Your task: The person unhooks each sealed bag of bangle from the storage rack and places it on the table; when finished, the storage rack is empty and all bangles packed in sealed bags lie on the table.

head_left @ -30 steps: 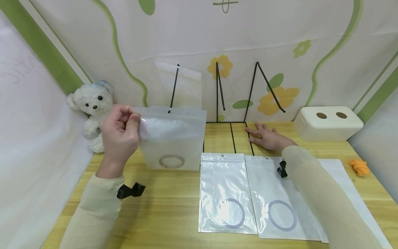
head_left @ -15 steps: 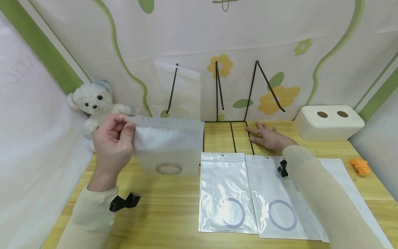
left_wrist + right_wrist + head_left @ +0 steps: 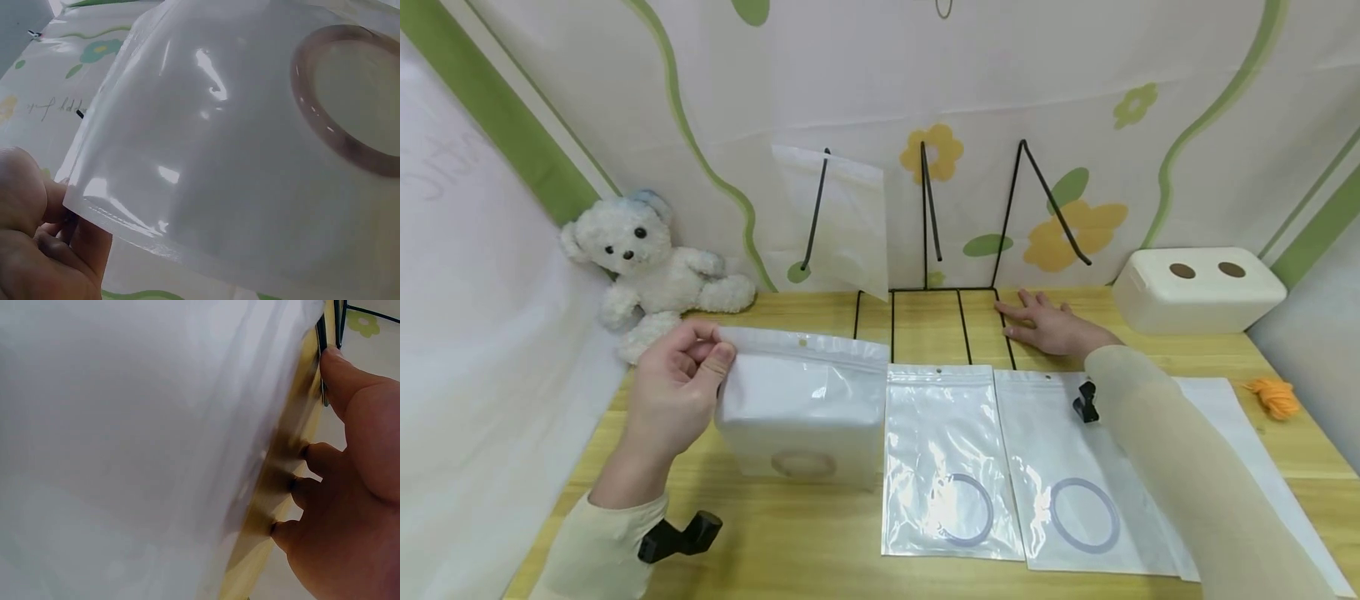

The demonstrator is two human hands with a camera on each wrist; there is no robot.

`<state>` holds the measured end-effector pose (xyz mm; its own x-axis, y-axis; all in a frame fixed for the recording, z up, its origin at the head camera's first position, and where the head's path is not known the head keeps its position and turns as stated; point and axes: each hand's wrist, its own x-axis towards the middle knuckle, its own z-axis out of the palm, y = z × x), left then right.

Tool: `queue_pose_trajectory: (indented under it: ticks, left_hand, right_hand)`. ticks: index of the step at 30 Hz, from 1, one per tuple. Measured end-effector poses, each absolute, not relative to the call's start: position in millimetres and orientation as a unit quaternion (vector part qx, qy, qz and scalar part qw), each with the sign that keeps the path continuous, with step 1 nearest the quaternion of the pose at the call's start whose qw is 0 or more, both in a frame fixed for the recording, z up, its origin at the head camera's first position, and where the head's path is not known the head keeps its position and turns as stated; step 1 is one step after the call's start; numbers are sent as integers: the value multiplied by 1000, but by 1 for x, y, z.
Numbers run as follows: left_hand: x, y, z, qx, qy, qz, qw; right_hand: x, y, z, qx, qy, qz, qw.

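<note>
My left hand [image 3: 673, 400] pinches the top left corner of a zip bag [image 3: 805, 383] in front of the black wire rack's left hook. A brownish bangle-like ring [image 3: 334, 134] shows through its lower part, and a small hole sits in its top edge. Another clear bag [image 3: 850, 217] hangs around the rack's left hook [image 3: 815, 212]. My right hand [image 3: 1048, 327] rests with spread fingers on the table, its fingertips at the rack's wire base [image 3: 965, 327]. The other two hooks carry nothing.
Two flat zip bags with pale purple rings, a left one [image 3: 925, 433] and a right one [image 3: 1037, 433], lie before the rack. More white bag or sheet [image 3: 1232, 450] extends under my right arm. Around stand a plush bear [image 3: 662, 283], white box [image 3: 1195, 300] and orange yarn [image 3: 1275, 398].
My left hand has drawn the bag off the left hook's tip and lowered it toward me. The right hand has stayed in place.
</note>
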<state>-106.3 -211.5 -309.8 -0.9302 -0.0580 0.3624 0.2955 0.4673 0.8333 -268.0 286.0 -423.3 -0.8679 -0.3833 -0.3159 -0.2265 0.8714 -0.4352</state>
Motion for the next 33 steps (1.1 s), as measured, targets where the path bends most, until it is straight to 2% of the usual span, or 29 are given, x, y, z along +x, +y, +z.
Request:
queue_pose_trajectory:
  ticks: [5, 15, 25, 33]
  left_hand:
    - [-120, -218, -326, -34, -866, -493, 73]
    - [-156, -234, -370, 10, -861, -507, -38]
    - [-174, -234, -411, 35, -880, -463, -99]
    - [-180, -226, -430, 43, -885, -452, -104]
  right_hand:
    - [-268, 286, -422, -158, 947, -195, 202]
    - [-269, 284, -423, -158, 945, -199, 205]
    - [-268, 284, -422, -161, 945, -198, 204]
    - [-268, 286, -423, -162, 944, -204, 202]
